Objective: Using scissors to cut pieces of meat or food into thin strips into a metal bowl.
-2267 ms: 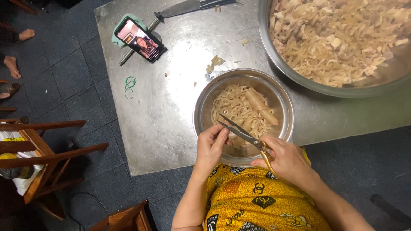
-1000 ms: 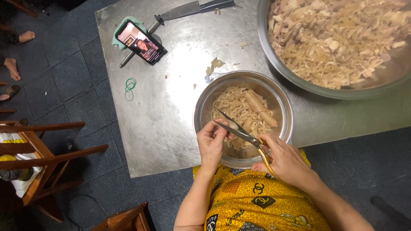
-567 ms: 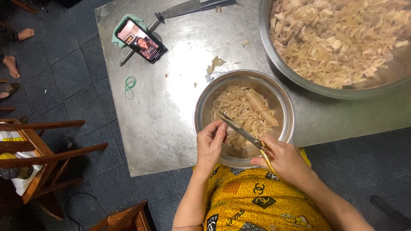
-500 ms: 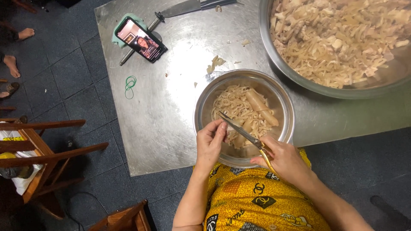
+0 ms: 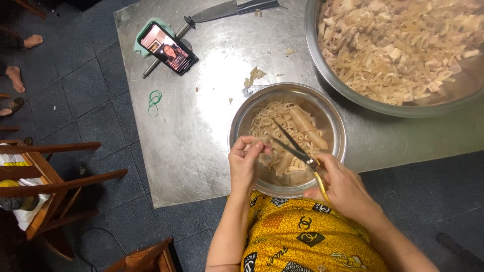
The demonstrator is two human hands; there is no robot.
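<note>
A small steel bowl (image 5: 337, 132) of pale strips and tube-shaped pieces (image 5: 306, 121) sits at the near edge of a steel table (image 5: 201, 116). My left hand (image 5: 245, 162) pinches a pale strip over the bowl's near left side. Scissors (image 5: 295, 147) with yellow handles are gripped in my right hand (image 5: 343, 185), their blades spread and pointing up-left over the bowl toward the strip.
A large steel bowl (image 5: 353, 95) heaped with cut strips stands at the table's far right. A lit phone (image 5: 167, 48) and a big knife (image 5: 222, 10) lie at the far left. Wooden chairs (image 5: 55, 176) stand left; another person's bare feet (image 5: 22, 45) show at top left.
My left hand has shifted slightly left and up with the strip. The scissors stay over the bowl and their blades have spread wider.
</note>
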